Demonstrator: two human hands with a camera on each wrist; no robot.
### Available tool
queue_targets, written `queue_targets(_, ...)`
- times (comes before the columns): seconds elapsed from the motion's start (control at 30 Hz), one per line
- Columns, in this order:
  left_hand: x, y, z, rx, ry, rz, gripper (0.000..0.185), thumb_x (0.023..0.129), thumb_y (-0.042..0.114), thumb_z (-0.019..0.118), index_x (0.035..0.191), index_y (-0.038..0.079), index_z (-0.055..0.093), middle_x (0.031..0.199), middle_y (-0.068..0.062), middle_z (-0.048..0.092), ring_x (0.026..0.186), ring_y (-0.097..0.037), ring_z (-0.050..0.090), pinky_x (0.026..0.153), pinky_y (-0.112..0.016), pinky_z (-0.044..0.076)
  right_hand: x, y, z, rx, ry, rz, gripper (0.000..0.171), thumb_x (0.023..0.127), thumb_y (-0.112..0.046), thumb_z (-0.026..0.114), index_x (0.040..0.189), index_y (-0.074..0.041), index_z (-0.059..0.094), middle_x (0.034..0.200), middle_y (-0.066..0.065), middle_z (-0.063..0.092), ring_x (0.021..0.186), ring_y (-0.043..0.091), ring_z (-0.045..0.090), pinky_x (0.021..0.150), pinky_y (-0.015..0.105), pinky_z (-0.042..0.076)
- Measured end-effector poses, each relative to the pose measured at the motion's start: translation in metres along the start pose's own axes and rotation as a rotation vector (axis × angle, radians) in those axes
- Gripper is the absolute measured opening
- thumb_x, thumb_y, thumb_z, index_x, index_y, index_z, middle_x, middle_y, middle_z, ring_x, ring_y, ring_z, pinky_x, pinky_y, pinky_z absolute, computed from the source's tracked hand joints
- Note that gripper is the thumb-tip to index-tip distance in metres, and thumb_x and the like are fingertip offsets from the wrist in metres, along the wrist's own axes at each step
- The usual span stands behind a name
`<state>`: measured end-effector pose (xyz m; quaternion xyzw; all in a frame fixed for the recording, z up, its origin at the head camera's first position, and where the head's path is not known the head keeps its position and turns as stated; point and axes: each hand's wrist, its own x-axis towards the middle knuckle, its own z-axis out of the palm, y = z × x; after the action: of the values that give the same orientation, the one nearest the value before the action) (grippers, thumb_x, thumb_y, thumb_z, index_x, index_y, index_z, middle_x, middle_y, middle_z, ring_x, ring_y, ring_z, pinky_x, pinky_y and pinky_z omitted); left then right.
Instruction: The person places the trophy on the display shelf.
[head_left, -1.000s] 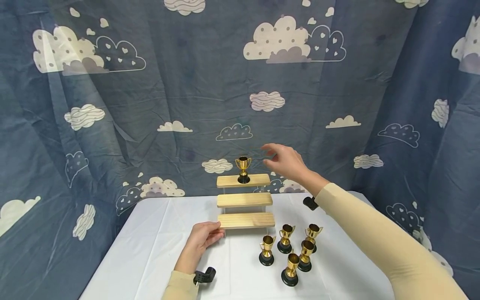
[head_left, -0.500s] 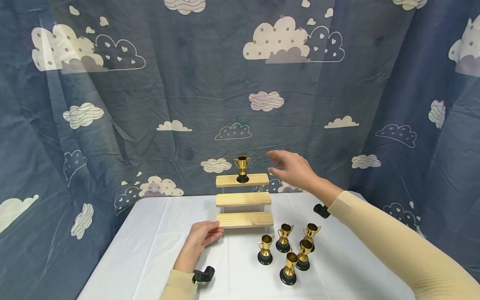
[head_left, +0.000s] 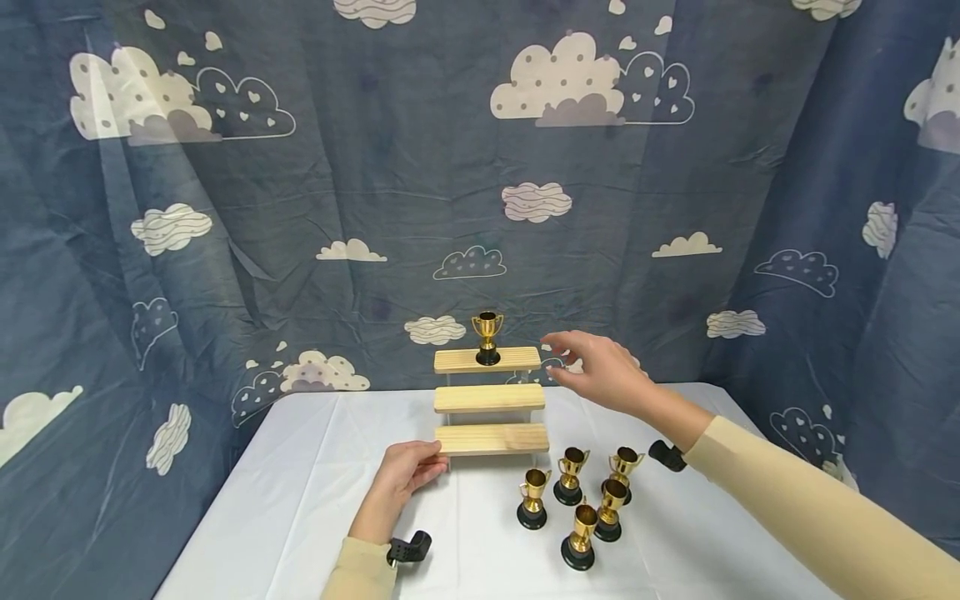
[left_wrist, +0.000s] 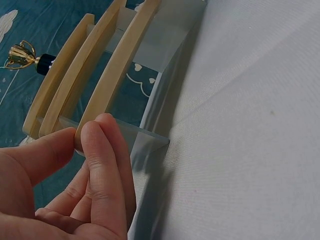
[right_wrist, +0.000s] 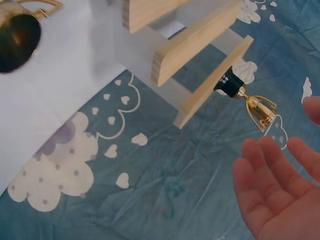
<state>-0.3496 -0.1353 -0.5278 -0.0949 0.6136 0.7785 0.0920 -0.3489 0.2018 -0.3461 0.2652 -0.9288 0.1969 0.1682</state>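
Five loose trophies (head_left: 577, 500) appear only in the head view.

A gold plastic trophy cup on a black round base (head_left: 487, 337) stands on the top step of a pale natural-wood stepped riser with frosted white side panels (head_left: 489, 402). Five more gold trophy cups with black bases (head_left: 577, 500) are grouped on the plain white tablecloth (head_left: 300, 500) near the table's front right. Behind the table's far edge hangs a dark blue cloth backdrop (head_left: 375, 167) printed with cream clouds, some dotted, some wavy-striped, others only outlined with small hearts. Both arms wear beige sleeves (head_left: 787, 500), with black wrist mounts (head_left: 408, 550).
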Motion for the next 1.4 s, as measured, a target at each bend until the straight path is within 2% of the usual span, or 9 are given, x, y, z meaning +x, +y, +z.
queue_targets(0.13,-0.001,0.0,0.0,-0.005,-0.006,0.003,0.024,0.091,0.007,0.073,0.106,-0.011,0.068,0.078,-0.013,0.072,0.07,-0.018,0.072,0.069,-0.026,0.062,-0.012,0.001,0.001,-0.002,-0.006,0.004,0.047,0.093,-0.03,0.074,0.138,-0.025,0.06,0.114,-0.005,0.067,0.094,0.012,0.065,0.063,0.031,0.054)
queue_targets(0.33,-0.001,0.001,-0.001,0.002,-0.018,0.016,0.027,0.091,0.008,0.073,0.108,-0.012,0.067,0.079,-0.013,0.072,0.07,-0.017,0.072,0.07,-0.026,0.062,-0.03,0.007,0.005,-0.017,-0.023,0.012,0.047,0.092,-0.03,0.076,0.136,-0.025,0.061,0.111,-0.007,0.068,0.094,0.013,0.066,0.075,0.039,0.056)
queue_targets(0.53,0.002,-0.002,-0.001,0.024,-0.023,0.037,0.032,0.091,0.008,0.073,0.113,-0.013,0.065,0.083,-0.014,0.072,0.072,-0.017,0.072,0.072,-0.026,0.062,-0.049,0.015,0.009,-0.001,-0.041,0.008,0.048,0.09,-0.027,0.078,0.135,-0.022,0.062,0.113,-0.006,0.067,0.096,0.017,0.065,0.075,0.035,0.056)
queue_targets(0.77,0.001,-0.002,0.0,0.004,-0.028,0.038,0.03,0.092,0.008,0.072,0.112,-0.014,0.065,0.081,-0.013,0.072,0.071,-0.017,0.072,0.07,-0.025,0.062,-0.072,0.023,0.007,0.035,-0.051,0.07,0.047,0.09,-0.027,0.077,0.134,-0.022,0.062,0.111,-0.006,0.067,0.095,0.016,0.064,0.078,0.039,0.057)
queue_targets(1.0,0.001,-0.003,0.0,-0.007,-0.022,0.037,0.03,0.092,0.007,0.072,0.111,-0.014,0.065,0.081,-0.014,0.072,0.071,-0.017,0.072,0.07,-0.025,0.062,-0.094,0.041,0.005,0.064,-0.043,0.134,0.045,0.09,-0.027,0.078,0.132,-0.02,0.063,0.108,-0.006,0.067,0.095,0.018,0.065,0.078,0.041,0.058)
queue_targets(1.4,0.0,-0.003,-0.001,0.014,-0.022,0.036,0.033,0.092,0.009,0.073,0.115,-0.013,0.065,0.085,-0.014,0.072,0.074,-0.018,0.072,0.073,-0.027,0.062,-0.125,0.064,0.01,0.163,-0.042,0.215,0.042,0.09,-0.027,0.078,0.129,-0.019,0.065,0.107,-0.004,0.069,0.093,0.015,0.065,0.075,0.033,0.059)
